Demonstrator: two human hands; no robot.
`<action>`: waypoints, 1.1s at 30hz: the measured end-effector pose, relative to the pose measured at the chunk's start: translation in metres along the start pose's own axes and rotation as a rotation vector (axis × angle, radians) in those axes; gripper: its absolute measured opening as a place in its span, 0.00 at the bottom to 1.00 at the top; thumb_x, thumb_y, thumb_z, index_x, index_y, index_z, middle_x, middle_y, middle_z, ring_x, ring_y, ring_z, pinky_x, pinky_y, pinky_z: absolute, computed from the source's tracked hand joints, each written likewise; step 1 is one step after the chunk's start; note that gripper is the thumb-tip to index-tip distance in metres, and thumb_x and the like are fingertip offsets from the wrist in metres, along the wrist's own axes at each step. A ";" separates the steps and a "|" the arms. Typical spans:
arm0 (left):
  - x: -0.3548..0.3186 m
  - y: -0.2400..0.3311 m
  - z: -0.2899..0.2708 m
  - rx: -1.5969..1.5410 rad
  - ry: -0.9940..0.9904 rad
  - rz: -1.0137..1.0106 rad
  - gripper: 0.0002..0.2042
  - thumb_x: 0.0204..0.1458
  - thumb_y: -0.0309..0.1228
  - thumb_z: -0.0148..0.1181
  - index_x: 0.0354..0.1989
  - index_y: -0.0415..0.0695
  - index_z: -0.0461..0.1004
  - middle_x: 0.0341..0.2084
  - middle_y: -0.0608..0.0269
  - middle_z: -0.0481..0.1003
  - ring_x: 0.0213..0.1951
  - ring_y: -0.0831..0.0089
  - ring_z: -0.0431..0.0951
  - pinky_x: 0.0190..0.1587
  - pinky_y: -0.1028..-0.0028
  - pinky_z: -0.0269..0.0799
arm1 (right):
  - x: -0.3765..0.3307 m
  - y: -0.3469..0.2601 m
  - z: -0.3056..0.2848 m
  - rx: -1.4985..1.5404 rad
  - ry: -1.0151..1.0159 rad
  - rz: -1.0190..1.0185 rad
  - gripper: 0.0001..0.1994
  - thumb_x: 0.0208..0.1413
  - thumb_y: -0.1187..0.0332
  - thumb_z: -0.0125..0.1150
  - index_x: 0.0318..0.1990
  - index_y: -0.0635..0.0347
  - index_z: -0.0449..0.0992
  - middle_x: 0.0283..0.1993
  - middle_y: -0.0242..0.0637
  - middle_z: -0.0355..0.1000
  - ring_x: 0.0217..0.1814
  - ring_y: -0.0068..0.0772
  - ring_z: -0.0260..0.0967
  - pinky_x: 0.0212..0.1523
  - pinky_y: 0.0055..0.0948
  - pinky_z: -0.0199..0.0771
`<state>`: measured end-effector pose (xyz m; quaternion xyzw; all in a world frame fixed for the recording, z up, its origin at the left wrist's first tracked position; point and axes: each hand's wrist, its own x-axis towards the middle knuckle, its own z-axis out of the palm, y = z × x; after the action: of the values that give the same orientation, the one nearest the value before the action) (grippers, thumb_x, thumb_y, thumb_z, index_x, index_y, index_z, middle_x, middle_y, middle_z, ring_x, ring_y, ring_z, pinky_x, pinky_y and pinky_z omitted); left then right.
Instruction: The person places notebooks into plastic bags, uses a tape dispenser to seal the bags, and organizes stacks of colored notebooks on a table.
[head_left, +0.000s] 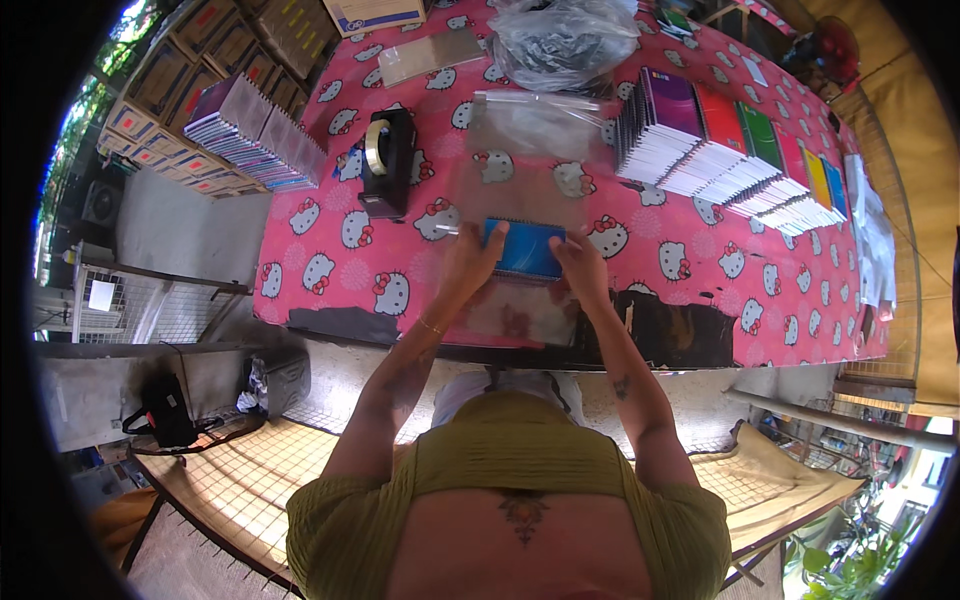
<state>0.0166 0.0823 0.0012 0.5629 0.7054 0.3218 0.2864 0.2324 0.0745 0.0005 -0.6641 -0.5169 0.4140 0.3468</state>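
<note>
Observed: both hands grip a blue notebook (527, 248) at the near edge of the surface (700, 290), which carries a pink cartoon-cat cloth. The left hand (470, 262) is closed on the notebook's left end, the right hand (580, 265) on its right end. A clear plastic sleeve (525, 190) lies around and beyond the notebook, running toward 12 o'clock; whether the notebook sits fully inside it cannot be told.

Surroundings: a black tape dispenser (386, 160) at 10 o'clock from the hands, a fanned row of coloured notebooks (740, 160) at 2 o'clock, and a second stack of notebooks (255, 130) farther out at 10 o'clock.

Judgement: the step in hand appears to be sleeving the notebook. The next move calls for seating it square in the sleeve, closing the open end, and reaching left for tape
</note>
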 end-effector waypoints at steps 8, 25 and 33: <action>-0.011 -0.023 -0.004 -0.294 0.006 -0.102 0.28 0.54 0.48 0.63 0.50 0.34 0.70 0.35 0.47 0.81 0.39 0.56 0.81 0.42 0.63 0.74 | 0.000 0.010 -0.001 0.415 -0.222 0.142 0.27 0.60 0.51 0.63 0.58 0.64 0.72 0.43 0.36 0.76 0.43 0.24 0.71 0.43 0.24 0.71; -0.045 -0.065 -0.064 0.032 -0.584 0.547 0.07 0.51 0.27 0.63 0.38 0.46 0.79 0.32 0.56 0.76 0.36 0.53 0.77 0.40 0.60 0.74 | -0.055 0.019 -0.026 -0.334 -0.530 -0.410 0.08 0.54 0.73 0.65 0.41 0.55 0.81 0.35 0.38 0.77 0.41 0.42 0.77 0.40 0.38 0.75; -0.028 -0.022 -0.081 0.105 -0.186 0.749 0.13 0.50 0.21 0.62 0.46 0.42 0.75 0.34 0.56 0.78 0.36 0.55 0.79 0.37 0.62 0.76 | -0.058 -0.006 -0.027 -0.311 -0.070 -0.607 0.11 0.55 0.72 0.63 0.46 0.55 0.77 0.43 0.36 0.76 0.40 0.44 0.77 0.39 0.38 0.75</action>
<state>-0.0527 0.0404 0.0363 0.8219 0.4377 0.3153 0.1828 0.2476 0.0188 0.0285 -0.5105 -0.7595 0.2304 0.3308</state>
